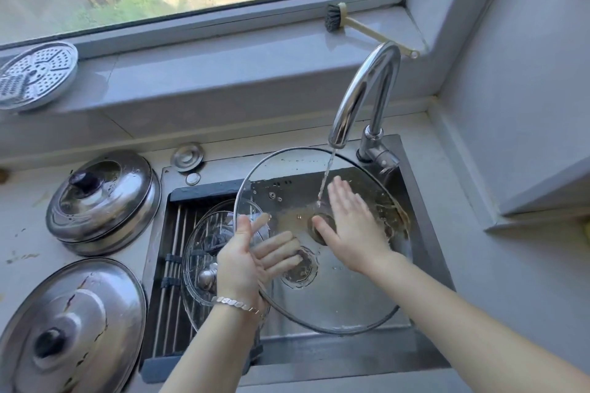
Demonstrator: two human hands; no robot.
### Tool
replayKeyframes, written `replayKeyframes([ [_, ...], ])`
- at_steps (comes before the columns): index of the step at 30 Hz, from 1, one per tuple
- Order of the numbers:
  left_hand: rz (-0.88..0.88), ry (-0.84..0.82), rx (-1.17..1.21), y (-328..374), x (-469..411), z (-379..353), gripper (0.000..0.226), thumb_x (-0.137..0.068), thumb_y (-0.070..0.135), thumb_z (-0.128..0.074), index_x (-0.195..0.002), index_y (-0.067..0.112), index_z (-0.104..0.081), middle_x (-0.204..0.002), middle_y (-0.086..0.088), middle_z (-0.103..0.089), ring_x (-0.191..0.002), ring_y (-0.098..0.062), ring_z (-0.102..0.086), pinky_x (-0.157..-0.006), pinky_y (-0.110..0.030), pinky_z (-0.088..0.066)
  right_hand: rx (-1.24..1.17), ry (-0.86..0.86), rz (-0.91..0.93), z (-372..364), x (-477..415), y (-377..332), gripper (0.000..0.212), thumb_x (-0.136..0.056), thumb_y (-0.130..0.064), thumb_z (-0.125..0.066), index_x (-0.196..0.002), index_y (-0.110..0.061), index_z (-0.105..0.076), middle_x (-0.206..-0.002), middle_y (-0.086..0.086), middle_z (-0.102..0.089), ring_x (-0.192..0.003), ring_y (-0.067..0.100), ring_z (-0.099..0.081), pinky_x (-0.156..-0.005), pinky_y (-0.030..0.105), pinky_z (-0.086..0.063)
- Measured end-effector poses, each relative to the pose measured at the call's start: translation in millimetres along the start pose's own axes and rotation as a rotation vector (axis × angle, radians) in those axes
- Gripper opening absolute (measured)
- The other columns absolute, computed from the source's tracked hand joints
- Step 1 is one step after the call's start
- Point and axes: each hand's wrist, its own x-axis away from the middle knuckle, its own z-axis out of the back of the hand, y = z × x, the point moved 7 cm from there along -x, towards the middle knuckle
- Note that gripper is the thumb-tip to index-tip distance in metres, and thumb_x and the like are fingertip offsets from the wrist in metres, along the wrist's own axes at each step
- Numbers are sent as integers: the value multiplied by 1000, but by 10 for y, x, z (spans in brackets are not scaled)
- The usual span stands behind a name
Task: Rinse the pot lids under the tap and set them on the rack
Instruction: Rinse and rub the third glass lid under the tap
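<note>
Head view: large glass lid tilted over the sink, near rim low, far rim up under the tap; water stream falling from the spout onto the glass just beside the right hand; left hand at the lid's left rim, grip closed on that rim, thumb on the near face, fingers seen through the glass behind it; bracelet on the left wrist; right hand flat and open on the lid's upper face, fingers spread, grip holding nothing; splashes at the lid's right edge.

Left part of the sink: rack of metal rods across the basin; smaller glass lid lying on it, knob visible, partly behind the left hand.

On the bench left of the sink: domed steel lid with dark knob; flatter steel lid nearer the camera, just beside the first.

On the windowsill: perforated steamer plate at far left; dish brush at right behind the tap.
</note>
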Motion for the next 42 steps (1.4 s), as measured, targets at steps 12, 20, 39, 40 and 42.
replayKeyframes([
  [12,-200,82,-235,251,221,-260,24,-92,39,-42,-91,22,-60,-95,-20,-67,-83,-33,-68,-52,-29,-56,-531,142,-470,-153,-106,28,71,-99,-46,-21,-147,-3,9,-156,12,18,-144,20,18,-114,31,12],
  [20,106,-11,45,-124,64,-235,42,-95,44,-34,-93,11,-59,-67,-19,-70,-51,-30,-68,-45,-41,-55,-86,54,183,93,-180,-585,80,-83,-62,-3,-149,-17,7,-156,-4,16,-142,6,16,-117,30,10],
  [39,232,-87,-8,-450,17,-259,41,-95,45,-32,-90,13,-57,-70,-23,-66,-52,-30,-67,-45,-38,-55,-78,60,-228,-13,-38,154,71,-97,-50,-19,-149,-11,10,-155,4,21,-143,15,19,-115,32,12],
  [40,237,-86,-10,-469,12,-270,40,-96,44,-32,-90,14,-57,-74,-24,-65,-54,-31,-67,-46,-38,-55,-91,49,-188,-49,-61,61,71,-97,-50,-18,-148,-11,11,-155,4,21,-143,15,20,-114,32,13],
  [42,231,-70,-4,-502,0,-279,38,-96,43,-34,-89,14,-58,-82,-25,-64,-65,-34,-67,-50,-40,-56,-139,-8,-9,-161,-103,-251,73,-92,-52,-13,-148,-12,12,-155,3,22,-142,12,22,-113,29,15],
])
